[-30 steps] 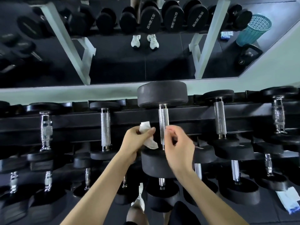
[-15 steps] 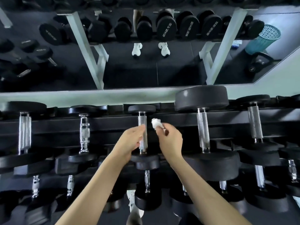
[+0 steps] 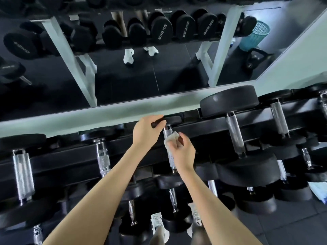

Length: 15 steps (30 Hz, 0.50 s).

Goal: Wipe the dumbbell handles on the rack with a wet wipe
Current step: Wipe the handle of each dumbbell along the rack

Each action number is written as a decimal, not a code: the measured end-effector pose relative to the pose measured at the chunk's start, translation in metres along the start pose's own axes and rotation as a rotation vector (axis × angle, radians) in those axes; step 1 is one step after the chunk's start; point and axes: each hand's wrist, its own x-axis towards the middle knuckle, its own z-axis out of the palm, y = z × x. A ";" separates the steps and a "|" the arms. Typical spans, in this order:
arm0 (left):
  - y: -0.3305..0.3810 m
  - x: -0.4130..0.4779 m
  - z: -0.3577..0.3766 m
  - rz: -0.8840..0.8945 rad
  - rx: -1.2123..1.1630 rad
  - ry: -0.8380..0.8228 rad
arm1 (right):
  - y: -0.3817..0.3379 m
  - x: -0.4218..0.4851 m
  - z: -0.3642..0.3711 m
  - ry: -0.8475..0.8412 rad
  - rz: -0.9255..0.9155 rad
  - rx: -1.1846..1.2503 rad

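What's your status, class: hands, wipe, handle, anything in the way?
Left hand grips dumbbell head. Right hand pinches wipe against handle. Nothing blocking it.

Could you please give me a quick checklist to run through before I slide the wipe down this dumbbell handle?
1. Wet wipe pinched in the right hand: ok.
2. Wipe touching the handle: ok.
3. Left hand gripping the dumbbell head at the far end: ok.
4. Handle below the wipe free of obstructions: ok.
5. Wipe wet enough: cannot tell.
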 end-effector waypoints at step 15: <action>0.003 0.029 0.006 -0.105 -0.005 -0.054 | 0.003 0.011 0.015 0.034 -0.101 -0.214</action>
